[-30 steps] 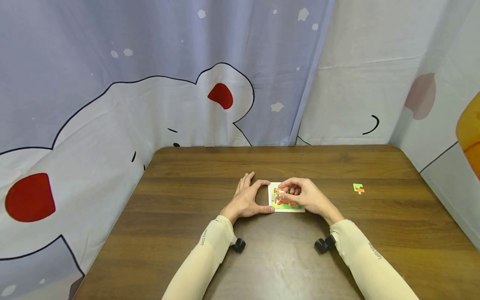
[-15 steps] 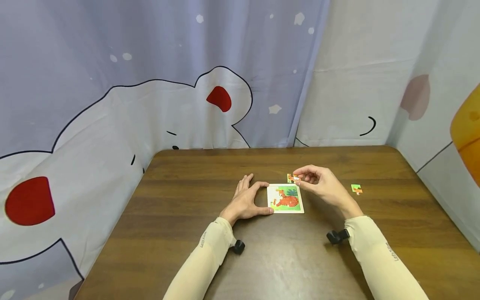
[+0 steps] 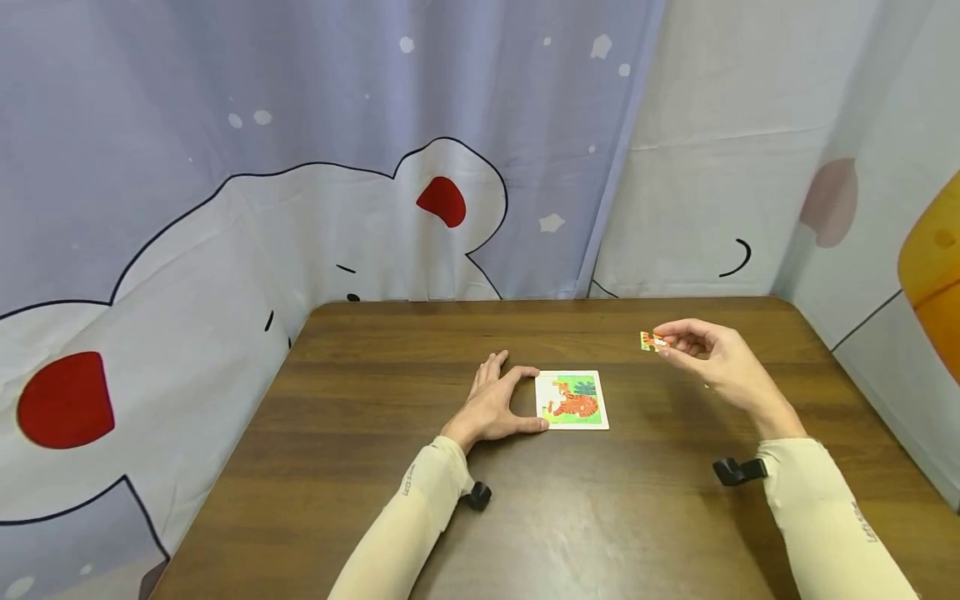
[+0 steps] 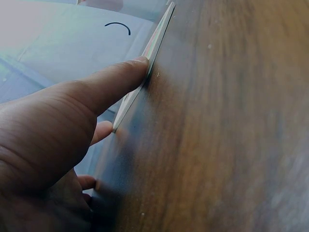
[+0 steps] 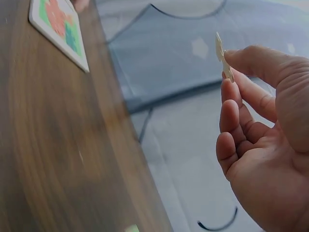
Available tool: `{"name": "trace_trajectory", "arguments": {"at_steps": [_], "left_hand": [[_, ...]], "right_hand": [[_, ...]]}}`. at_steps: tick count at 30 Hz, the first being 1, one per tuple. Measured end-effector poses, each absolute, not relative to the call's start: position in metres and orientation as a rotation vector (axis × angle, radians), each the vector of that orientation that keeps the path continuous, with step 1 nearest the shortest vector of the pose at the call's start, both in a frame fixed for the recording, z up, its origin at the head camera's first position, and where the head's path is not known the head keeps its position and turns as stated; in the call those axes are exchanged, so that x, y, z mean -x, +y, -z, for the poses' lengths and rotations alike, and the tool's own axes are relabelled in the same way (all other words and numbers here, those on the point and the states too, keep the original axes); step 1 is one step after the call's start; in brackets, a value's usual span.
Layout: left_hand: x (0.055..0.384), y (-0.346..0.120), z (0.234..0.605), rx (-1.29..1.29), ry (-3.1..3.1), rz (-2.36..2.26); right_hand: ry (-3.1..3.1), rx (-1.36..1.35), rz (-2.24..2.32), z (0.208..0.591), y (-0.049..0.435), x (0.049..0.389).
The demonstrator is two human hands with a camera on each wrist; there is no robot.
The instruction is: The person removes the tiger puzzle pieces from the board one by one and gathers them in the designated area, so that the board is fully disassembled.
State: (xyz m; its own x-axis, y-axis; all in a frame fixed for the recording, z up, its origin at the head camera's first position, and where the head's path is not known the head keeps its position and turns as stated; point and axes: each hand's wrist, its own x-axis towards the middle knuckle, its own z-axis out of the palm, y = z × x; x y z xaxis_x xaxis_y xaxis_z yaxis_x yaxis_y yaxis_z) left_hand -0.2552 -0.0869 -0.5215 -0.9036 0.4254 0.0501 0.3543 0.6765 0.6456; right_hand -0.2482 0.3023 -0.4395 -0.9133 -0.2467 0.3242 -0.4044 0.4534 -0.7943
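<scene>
A small square jigsaw board (image 3: pixel 546 387) with a white border and a picture of an orange tiger lies on the table; its upper-left part in the head view is plain white. My left hand (image 3: pixel 491 408) holds the board's left side, thumb at the near corner and index finger at the far one, the other fingers spread beyond. Off to the right, my right hand (image 3: pixel 716 358) pinches a jigsaw piece (image 3: pixel 648 341) between thumb and fingertips, raised above the table. The right wrist view shows this jigsaw piece (image 5: pixel 219 53) edge-on.
The brown wooden table (image 3: pixel 375 517) meets patterned curtains (image 3: pixel 555 150) at its back and sides. A green bit of another jigsaw piece (image 5: pixel 132 228) peeks in at the bottom of the right wrist view; the right hand mostly covers it in the head view.
My right hand has carried the jigsaw piece up off the board and away to the right, uncovering the tiger picture. The left hand has stayed at the board.
</scene>
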Motion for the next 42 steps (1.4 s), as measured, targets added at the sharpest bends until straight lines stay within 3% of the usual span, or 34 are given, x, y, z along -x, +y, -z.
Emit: {"name": "trace_trajectory", "arguments": {"at_steps": [16,24,42], "left_hand": [[0.258,-0.087,0.527,-0.635,2.761,-1.083],[0.256,-0.088,0.524,-0.646,2.771,-1.068],[0.253,-0.087,0.519,-0.648,2.763,-1.047]], "right_hand": [[-2.480,-0.436,-1.446,0.441,0.380,0.228],[-2.536,-0.336,-1.433,0.460,0.392,0.217],[-2.674,-0.436,-1.468,0.511,0.415,0.208]]}}
